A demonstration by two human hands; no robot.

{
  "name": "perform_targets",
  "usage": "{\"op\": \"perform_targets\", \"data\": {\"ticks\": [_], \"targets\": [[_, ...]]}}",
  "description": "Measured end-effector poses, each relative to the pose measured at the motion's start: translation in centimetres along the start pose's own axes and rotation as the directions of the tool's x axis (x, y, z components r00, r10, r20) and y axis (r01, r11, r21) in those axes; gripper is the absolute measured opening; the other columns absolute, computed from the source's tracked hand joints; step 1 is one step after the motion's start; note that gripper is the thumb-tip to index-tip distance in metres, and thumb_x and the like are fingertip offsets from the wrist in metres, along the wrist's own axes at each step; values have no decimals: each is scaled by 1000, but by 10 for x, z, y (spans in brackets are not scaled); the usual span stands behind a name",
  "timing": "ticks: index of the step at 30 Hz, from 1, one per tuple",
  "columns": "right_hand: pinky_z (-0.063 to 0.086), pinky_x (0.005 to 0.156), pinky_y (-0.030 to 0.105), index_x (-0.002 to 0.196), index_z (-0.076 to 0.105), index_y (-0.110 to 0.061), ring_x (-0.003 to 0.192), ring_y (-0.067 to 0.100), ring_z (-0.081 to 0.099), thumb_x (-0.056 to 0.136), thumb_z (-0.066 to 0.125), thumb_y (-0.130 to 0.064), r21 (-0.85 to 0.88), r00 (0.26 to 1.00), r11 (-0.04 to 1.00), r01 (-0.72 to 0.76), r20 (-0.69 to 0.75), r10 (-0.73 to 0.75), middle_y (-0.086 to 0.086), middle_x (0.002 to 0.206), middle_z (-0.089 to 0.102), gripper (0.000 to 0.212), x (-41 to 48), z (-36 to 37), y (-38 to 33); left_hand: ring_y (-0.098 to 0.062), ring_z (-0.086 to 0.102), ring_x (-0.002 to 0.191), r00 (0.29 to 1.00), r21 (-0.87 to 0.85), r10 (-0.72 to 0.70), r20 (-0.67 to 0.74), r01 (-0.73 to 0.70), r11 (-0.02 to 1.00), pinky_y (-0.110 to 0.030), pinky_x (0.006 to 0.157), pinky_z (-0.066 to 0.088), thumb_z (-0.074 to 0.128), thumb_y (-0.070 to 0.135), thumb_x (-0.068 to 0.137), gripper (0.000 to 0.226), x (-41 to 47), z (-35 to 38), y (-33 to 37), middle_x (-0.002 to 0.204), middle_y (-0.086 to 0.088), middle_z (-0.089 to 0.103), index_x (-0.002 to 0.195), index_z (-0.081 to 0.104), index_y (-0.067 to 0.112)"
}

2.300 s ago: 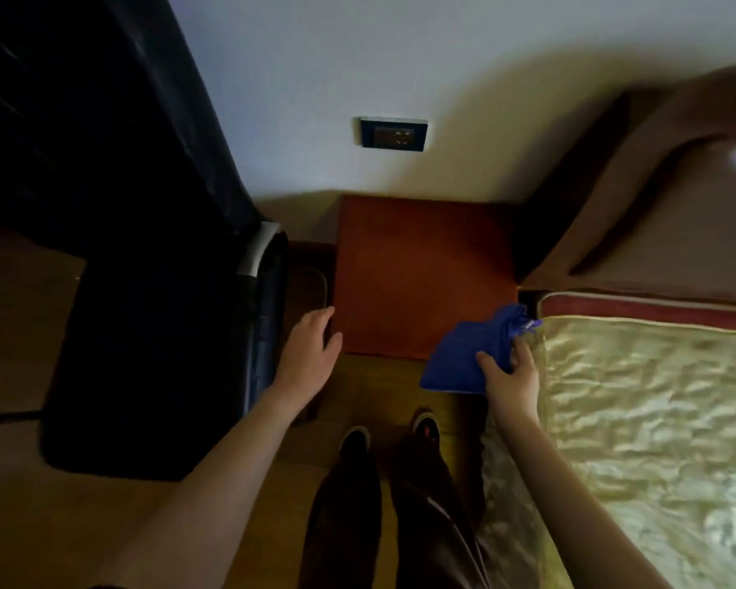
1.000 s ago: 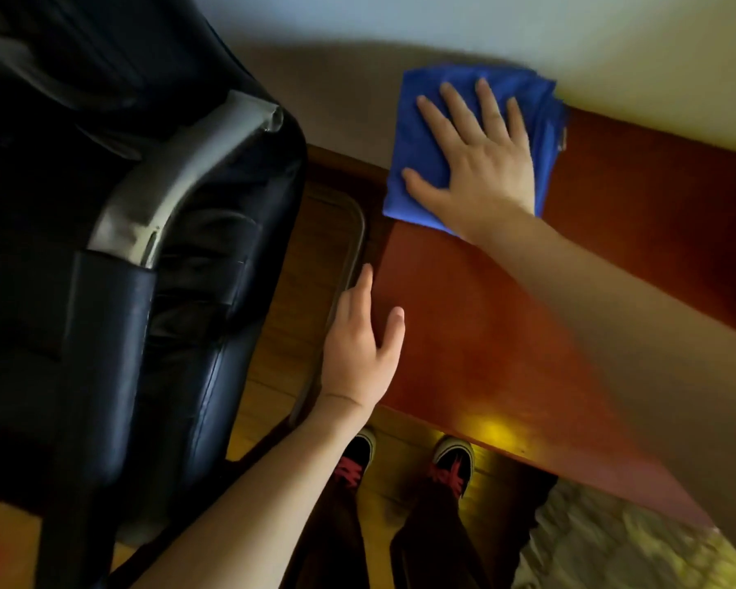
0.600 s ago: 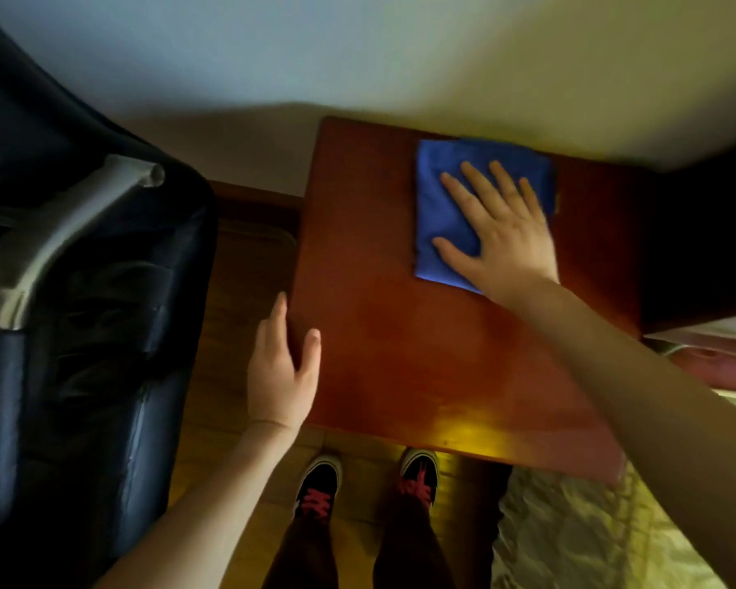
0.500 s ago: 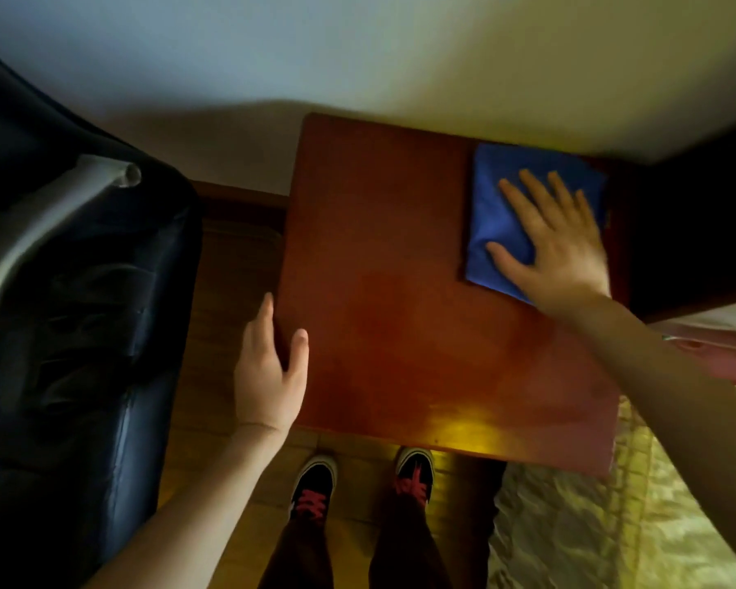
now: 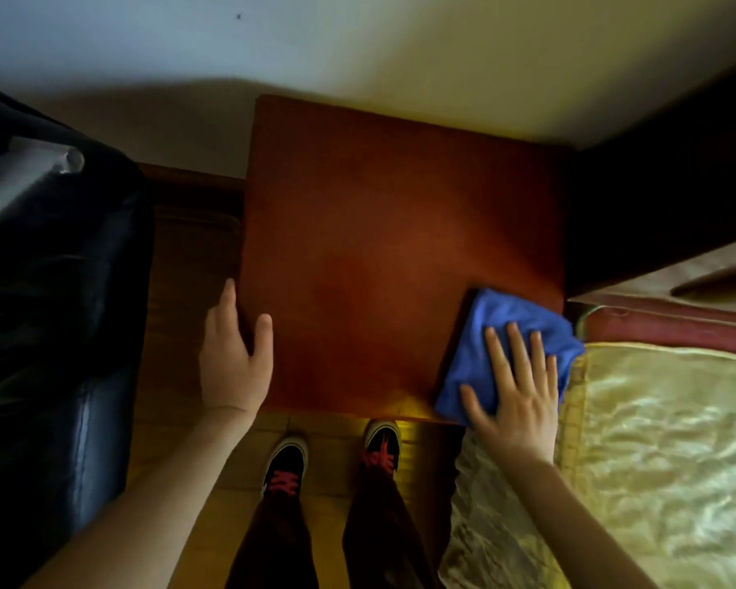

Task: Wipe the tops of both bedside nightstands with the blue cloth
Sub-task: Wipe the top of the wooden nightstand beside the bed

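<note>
Two bare hands work at a reddish wooden nightstand point(image 5: 383, 231) seen from above. The right hand point(image 5: 515, 393) lies flat, palm down, fingers point(image 5: 517, 354) spread wide and pointing toward 12 o'clock, pressing the blue cloth point(image 5: 491, 333) without gripping it. The cloth sits at the nightstand's 5 o'clock corner, bunched, its long axis running from 7 to 1 o'clock. The left hand point(image 5: 234, 359) rests open on the 8 o'clock edge, thumb on top, holding nothing. A gold bedspread point(image 5: 663, 452) lies at 4 o'clock.
</note>
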State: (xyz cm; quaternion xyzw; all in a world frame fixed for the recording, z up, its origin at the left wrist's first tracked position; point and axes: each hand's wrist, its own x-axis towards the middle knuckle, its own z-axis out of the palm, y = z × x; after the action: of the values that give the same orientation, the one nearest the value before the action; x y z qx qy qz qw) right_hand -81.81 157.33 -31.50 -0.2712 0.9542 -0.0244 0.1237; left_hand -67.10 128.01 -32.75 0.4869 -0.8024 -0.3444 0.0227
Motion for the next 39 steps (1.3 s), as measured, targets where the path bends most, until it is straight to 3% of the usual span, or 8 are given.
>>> {"op": "perform_targets", "data": {"ticks": [6, 13, 22, 25, 29, 33, 36, 39], "targets": [[19, 118, 52, 149, 33, -28, 146, 34, 23, 83, 46, -58, -8, 997, 999, 45, -68, -46, 6, 155, 35, 73, 73, -8, -7, -29, 47, 129, 1000, 10, 6, -27, -6, 1000, -30, 92, 38, 45, 31, 99, 59, -1, 3, 1, 147, -11, 41, 152, 24, 18], [5, 121, 48, 153, 17, -33, 150, 31, 8, 88, 31, -66, 31, 997, 999, 12, -79, -9, 0, 162, 17, 74, 213, -30, -45, -30, 46, 131, 997, 63, 31, -71, -27, 998, -27, 94, 35, 48, 28, 99, 58, -1, 6, -4, 148, -13, 43, 151, 28, 13], [14, 120, 52, 150, 28, -34, 149, 30, 14, 81, 55, -59, 35, 943, 943, 330, 21, -331, -3, 159, 24, 78, 5, 13, -62, -21, 43, 133, 999, -4, 5, -44, -5, 1000, -25, 97, 34, 43, 34, 99, 59, -2, 3, 1, 148, -6, 41, 152, 24, 18], [13, 120, 52, 150, 28, -34, 149, 28, 15, 83, 53, -62, 11, 927, 929, 371, 52, -371, -4, 159, 24, 77, -12, 18, -56, -17, 43, 132, 999, -8, 19, -51, -19, 1000, -22, 97, 33, 43, 35, 99, 59, -2, 2, 1, 148, -6, 42, 152, 24, 19], [12, 120, 51, 151, 25, -35, 149, 29, 16, 85, 43, -65, -19, 916, 916, 401, 33, -400, -2, 159, 27, 75, 69, 3, -89, -5, 41, 124, 998, -31, 1, -65, -3, 1000, -12, 94, 31, 45, 34, 98, 59, -1, 1, 0, 146, -4, 43, 152, 25, 19], [9, 120, 50, 152, 19, -36, 149, 30, 14, 86, 32, -67, -14, 940, 941, 337, -52, -337, -2, 161, 23, 74, 192, -11, -156, -17, 43, 127, 994, -12, 40, -98, -42, 999, 13, 84, 17, 50, 29, 97, 59, 1, 2, -4, 146, -10, 45, 150, 31, 12], [3, 121, 49, 153, 12, -38, 150, 29, 5, 86, 20, -69, -33, 955, 955, 294, -39, -295, -4, 163, 13, 75, 239, -17, -191, -17, 43, 129, 995, -32, 27, -100, -31, 999, 14, 79, 20, 50, 32, 97, 59, 0, 2, -4, 147, -8, 44, 150, 31, 15], [4, 121, 49, 153, 15, -35, 150, 31, 6, 88, 25, -66, -37, 932, 933, 359, -40, -360, -2, 163, 15, 73, 218, -15, -192, -16, 44, 130, 994, -70, 2, -107, -10, 998, 14, 81, 19, 52, 33, 96, 58, 0, 1, -4, 146, -6, 46, 149, 35, 16]]}}
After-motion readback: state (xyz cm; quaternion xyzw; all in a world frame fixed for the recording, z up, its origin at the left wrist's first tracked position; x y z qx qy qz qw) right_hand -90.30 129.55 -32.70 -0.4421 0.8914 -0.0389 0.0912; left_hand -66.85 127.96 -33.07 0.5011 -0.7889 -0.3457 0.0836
